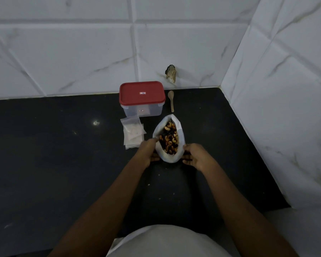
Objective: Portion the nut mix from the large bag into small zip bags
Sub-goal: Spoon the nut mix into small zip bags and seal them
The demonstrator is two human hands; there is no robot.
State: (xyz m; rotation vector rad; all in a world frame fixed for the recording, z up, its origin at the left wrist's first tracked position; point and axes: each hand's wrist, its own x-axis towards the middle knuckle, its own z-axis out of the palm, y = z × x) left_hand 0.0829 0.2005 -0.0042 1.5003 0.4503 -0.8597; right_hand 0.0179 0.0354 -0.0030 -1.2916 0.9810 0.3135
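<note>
Head view: white marble-look wall tiles (78,52) fill the top of the picture and turn a corner into a second tiled wall (285,99) on the right. Below them lies the dark counter (54,154). Its back edge meets the tiles and its right edge runs along the side wall. The widest bare stretch of it is on the left, with a narrower strip on the right between the things and the side wall.

Near the back edge stands a clear plastic box (148,111) with a red lid (142,98) closed on it. A small sticker sits on the lid (142,93) and another on the front of the box (141,110). Both carry print, but it is too small to read.

Just in front of the box, slightly right, the large bag (168,159) stands on the counter with its mouth open wide, showing the nut mix (169,138): pale cashews among darker pieces. The left hand (148,153) grips the bag's left side and the right hand (196,156) grips its right side. The fingers of both are curled around the lower part of the bag, with the thumbs up near its rim.

Left of the bag, touching or nearly touching the left hand, lies a loose stack of small zip bags (132,134), flat and apparently empty. A wooden spoon (171,101) lies just right of the box, bowl toward the wall. Above it, a tile has a broken patch (170,74).
</note>
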